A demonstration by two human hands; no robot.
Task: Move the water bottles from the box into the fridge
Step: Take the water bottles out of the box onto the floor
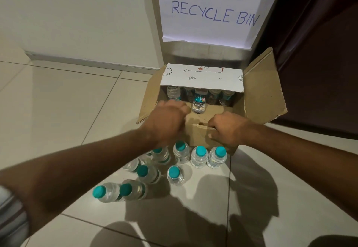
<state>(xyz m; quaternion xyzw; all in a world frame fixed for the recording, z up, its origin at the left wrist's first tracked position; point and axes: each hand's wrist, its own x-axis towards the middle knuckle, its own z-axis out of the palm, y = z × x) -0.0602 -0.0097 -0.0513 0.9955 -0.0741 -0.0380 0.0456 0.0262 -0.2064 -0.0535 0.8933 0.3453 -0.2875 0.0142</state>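
An open cardboard box (257,95) stands on the tiled floor with several water bottles (199,101) inside, under its far white flap. My right hand (226,128) is closed on the box's near flap (201,130). My left hand (166,120) is blurred, at the box's near-left edge, fingers curled; I cannot tell whether it holds anything. Several clear bottles with teal caps (199,156) stand or lean on the floor just in front of the box, under my arms. No fridge is recognisable in view.
A tall cardboard bin with a paper sign reading "RECYCLE BIN" (211,12) stands right behind the box. A dark brown door or cabinet (319,53) rises at the right. A white wall with a skirting board (87,62) runs along the left.
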